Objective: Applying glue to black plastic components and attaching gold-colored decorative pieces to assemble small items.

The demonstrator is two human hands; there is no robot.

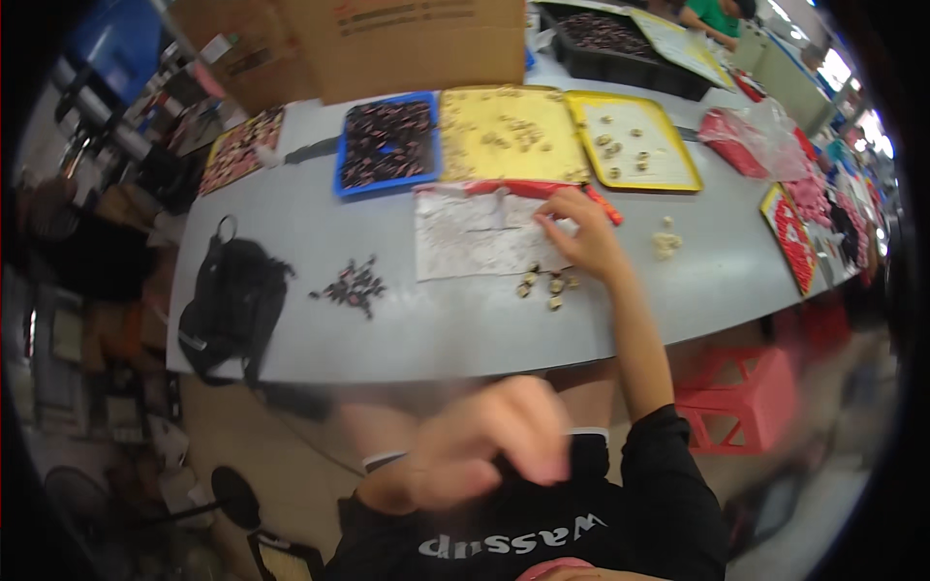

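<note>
My right hand (581,232) is over the right part of a white, marked sheet (450,247) with a red far edge. Its thumb and forefinger come together in a pinch; whatever may be between them is too small to make out. My left hand (489,441) is raised in front of my body, near the camera. Its fingers look curled but are smeared by motion. A thin, pale upright piece (500,208) is on the sheet. Small gold-and-dark pieces (555,287) lie at the sheet's near right edge. An orange-red stick-like thing (603,205) lies beside my right hand.
A loose pile of small black pieces (354,287) and a black bag (232,305) lie left. Cream pieces (666,242) lie right. Behind stand a blue tray (339,174), yellow trays (693,165) and a cardboard box (417,48). A pink stool (746,397) is below right.
</note>
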